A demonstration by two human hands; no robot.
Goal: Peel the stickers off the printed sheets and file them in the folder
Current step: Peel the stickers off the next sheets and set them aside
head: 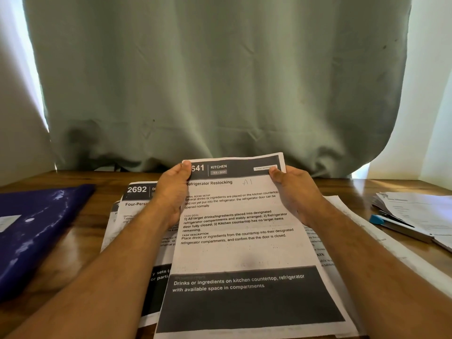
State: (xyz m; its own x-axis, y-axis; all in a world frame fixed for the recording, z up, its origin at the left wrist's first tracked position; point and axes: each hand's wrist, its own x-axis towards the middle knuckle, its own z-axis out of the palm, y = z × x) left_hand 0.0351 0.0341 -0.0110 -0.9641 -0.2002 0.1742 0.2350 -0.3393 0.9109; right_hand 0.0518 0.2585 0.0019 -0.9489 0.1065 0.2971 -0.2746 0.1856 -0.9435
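A printed sheet (234,228) is held up at the centre over the bench (80,250), gripped at its top corners: the left hand (171,192) at 10 o'clock, the right hand (293,192) at 2 o'clock, thumbs on its face. A blue folder (36,228) lies at 9 o'clock, more sheets (137,204) beneath, papers (415,216) at 3 o'clock.

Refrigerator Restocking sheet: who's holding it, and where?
Both hands hold the Refrigerator Restocking sheet: left hand at its top left corner, right hand at its top right.
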